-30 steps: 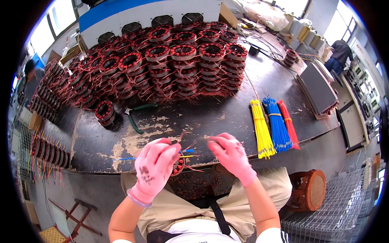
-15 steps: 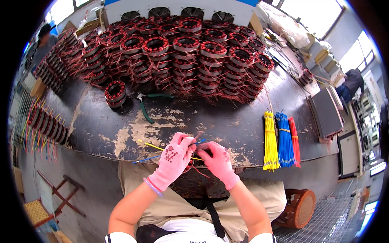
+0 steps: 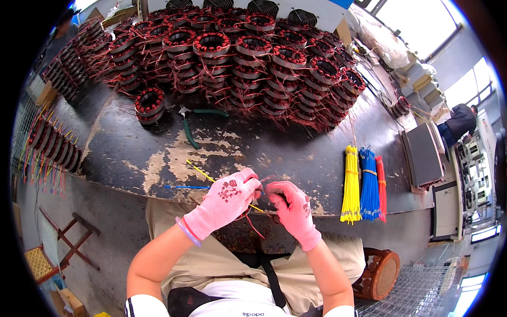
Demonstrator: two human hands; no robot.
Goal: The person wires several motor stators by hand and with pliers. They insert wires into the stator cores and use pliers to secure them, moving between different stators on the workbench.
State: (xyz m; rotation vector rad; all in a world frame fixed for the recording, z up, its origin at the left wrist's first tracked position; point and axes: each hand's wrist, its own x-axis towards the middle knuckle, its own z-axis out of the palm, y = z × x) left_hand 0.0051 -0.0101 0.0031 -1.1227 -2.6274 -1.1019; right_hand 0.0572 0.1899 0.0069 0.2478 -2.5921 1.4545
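Observation:
My left hand, in a pink glove, is closed with its fingertips pinched together near the table's front edge. A blue wire runs under it, and a bit of blue shows at its fingertips. A yellow wire crosses beneath the same hand and comes out below the fingers. Close beside it, my right hand, also gloved in pink, has its fingers curled in a pinch; what they grip is too small to make out. A thin red lead hangs below the hands. Whatever it belongs to is mostly hidden.
Tall stacks of wound stator cores fill the back of the table. A single stator pair stands near green-handled pliers. Yellow, blue and red wire bundles lie at the right. A wooden stool is beside my leg.
My right hand has shifted slightly right and down, widening the gap between the hands. The blue wire's far end has swung up and left, now lying nearly level. The view has shifted slightly.

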